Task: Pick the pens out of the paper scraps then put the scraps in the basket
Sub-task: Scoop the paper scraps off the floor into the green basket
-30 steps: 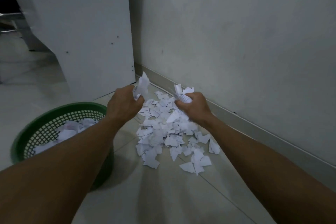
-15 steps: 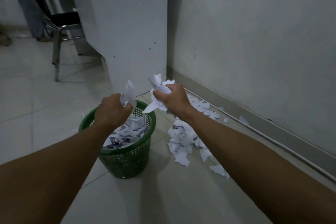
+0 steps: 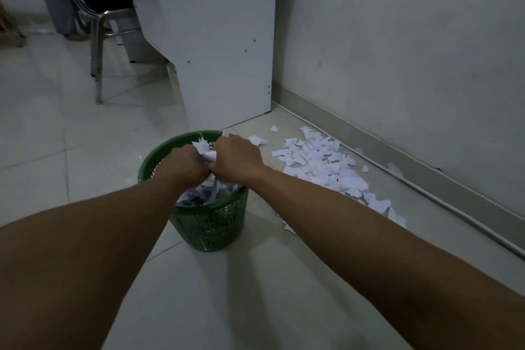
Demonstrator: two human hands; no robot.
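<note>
Fingers of the left hand (image 3: 186,163) and the right hand (image 3: 237,160) are curled tightly around a bundle of paper scraps (image 3: 205,152), directly above the green basket (image 3: 210,221). More scraps lie inside the basket, and a pile (image 3: 321,165) remains on the floor to its right. No pens are visible. If the fingers loosen unevenly, light pieces may drift outside the basket rim.

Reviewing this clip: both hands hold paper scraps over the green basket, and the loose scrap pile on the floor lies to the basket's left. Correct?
Not quite. The head view shows the scrap pile lying to the right of the green basket, along the wall. The rest holds: the left hand and right hand hold paper scraps over it.
</note>
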